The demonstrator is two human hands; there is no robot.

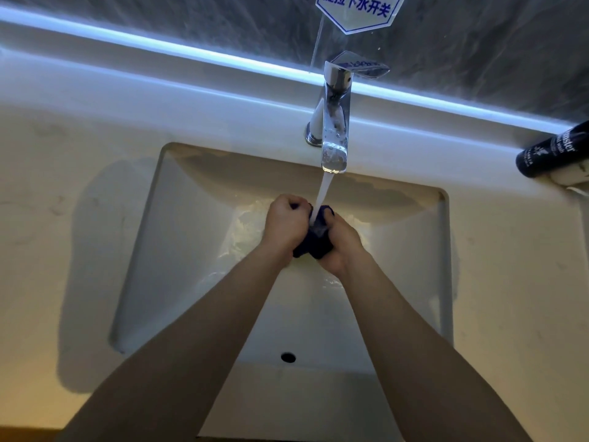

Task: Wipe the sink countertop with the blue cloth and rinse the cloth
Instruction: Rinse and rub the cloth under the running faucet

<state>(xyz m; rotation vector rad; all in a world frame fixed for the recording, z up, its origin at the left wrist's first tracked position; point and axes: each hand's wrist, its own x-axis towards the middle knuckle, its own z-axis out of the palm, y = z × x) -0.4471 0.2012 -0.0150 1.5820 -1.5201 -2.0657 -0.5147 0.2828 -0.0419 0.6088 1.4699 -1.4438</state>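
Observation:
The dark blue cloth (315, 239) is bunched up between both of my hands over the white sink basin (178, 250). My left hand (285, 223) is clenched on its left side and my right hand (342, 244) grips its right side. A stream of water (322, 196) runs from the chrome faucet (334, 122) straight onto the top of the cloth. Most of the cloth is hidden inside my fists. The pale stone countertop (63, 193) surrounds the basin.
A black bottle (553, 151) lies on its side on the countertop at the far right, by the back ledge. The overflow hole (288, 357) sits in the basin's near wall. A lit strip and a mirror with a blue label (360, 11) run behind the faucet.

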